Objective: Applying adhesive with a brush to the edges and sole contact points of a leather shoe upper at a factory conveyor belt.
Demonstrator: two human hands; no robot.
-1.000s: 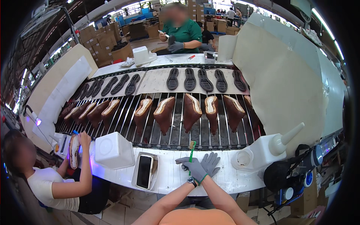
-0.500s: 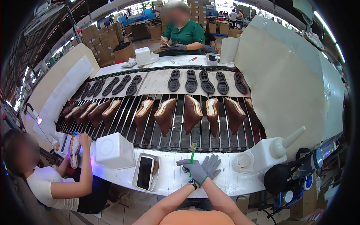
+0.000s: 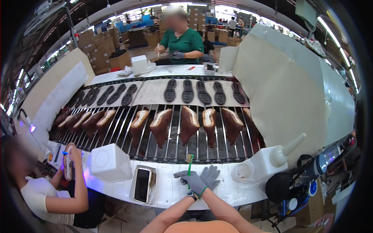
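Observation:
My forearms cross at the wrists over the near white table edge. My right hand (image 3: 193, 181), in a grey glove with a green cuff, lies on top, closed round the green handle of a small toothbrush-like brush (image 3: 189, 167). Its tan bristle head points up and away. Beneath it, my left hand (image 3: 210, 177), also grey-gloved, rests with fingers stretched out toward the far right and holds nothing. A watch (image 3: 191, 195) sits on my left wrist. Beyond the hands, several brown shoe uppers (image 3: 190, 123) lie upside down on a roller conveyor (image 3: 175, 143), pale undersides up.
Black soles (image 3: 187, 91) line a pale board behind the uppers. Left of my hands are a phone (image 3: 142, 185) in a tray and a white container (image 3: 111, 163); a spouted white bottle (image 3: 264, 165) stands right. One co-worker (image 3: 180, 42) sits opposite, another (image 3: 50, 194) at left handles an upper.
The view has swung slightly, so the scene sits lower and further left. My hands keep their crossed pose with the brush. The left co-worker's upper and blue-handled tool have shifted.

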